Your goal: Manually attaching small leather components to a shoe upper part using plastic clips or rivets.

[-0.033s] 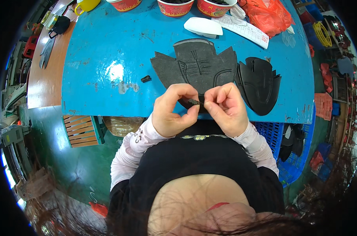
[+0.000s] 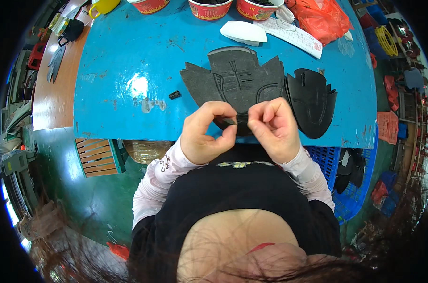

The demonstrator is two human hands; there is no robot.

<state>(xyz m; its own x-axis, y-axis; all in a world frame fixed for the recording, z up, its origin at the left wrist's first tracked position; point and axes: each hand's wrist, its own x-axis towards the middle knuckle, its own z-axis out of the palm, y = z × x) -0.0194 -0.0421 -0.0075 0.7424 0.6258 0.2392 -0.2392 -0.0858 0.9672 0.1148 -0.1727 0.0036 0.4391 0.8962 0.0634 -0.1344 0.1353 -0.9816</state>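
Observation:
My left hand [image 2: 202,132] pinches a small dark piece [image 2: 229,121] between thumb and forefinger; its exact kind is too small to make out. Just to the right, a narrow gap away, my right hand [image 2: 277,127] has its thumb and fingertips pressed together, and whatever they may hold is hidden. Both are above the near end of a large dark grey cut sheet [image 2: 242,70] with pointed side flaps and grooved lines. A stack of similar black shaped pieces [image 2: 310,101] lies right of it. Some small black bits [image 2: 174,95] lie to the left.
Along the far edge of the blue table [image 2: 115,61] stand red and white tubs [image 2: 210,9] with dark contents. Nearer are a white curved piece [image 2: 243,33], a paper sheet [image 2: 294,37] and an orange plastic bag [image 2: 320,21]. A blue crate [image 2: 348,203] stands below on the right.
My hands have drawn slightly apart. The dark piece that reached across to my right fingertips now shows only at my left fingertips. Things on the table have not moved.

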